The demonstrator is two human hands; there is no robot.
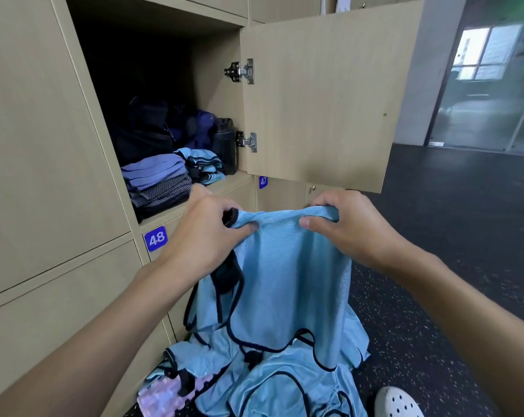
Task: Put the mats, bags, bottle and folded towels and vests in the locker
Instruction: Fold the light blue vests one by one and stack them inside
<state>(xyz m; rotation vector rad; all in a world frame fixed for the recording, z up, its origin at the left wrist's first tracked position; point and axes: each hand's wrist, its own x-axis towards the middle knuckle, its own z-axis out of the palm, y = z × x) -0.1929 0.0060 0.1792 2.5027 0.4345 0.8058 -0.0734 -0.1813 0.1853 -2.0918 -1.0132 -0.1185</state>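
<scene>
Light-blue mesh vest with dark piping [287,266] is hanging below the open beige wooden locker [215,94], stretched out by its top edge in front of the numbered doors beneath that locker. The left hand [206,233] is pinching the vest's upper left corner between thumb and curled fingers, and the right hand [344,224] is gripping the upper right corner in the same way, so the cloth is drooping slightly between them. Inside the locker, at the front left, a stack of folded purple and grey towels [158,182] is sitting at the shelf's edge; just to its right a small pile of folded light-blue vests [202,167] is lying. Behind those vests a black bottle [224,142] is standing upright against the locker's right wall, and a dark bag [146,133] and a purple bag [200,127] are filling the back. The locker's wooden door [323,100] is standing swung wide on two metal hinges. Directly under the locker a blue plate numbered 48 [156,238] is showing. Well below the locker, a loose heap of light-blue vests [284,386] is lying on the dark speckled floor [450,236], with the held vest's lower hem touching it. A pale pink and lilac textured mat [164,395] is poking out at the heap's left side, and a white perforated clog [396,401] is showing to the heap's right.
</scene>
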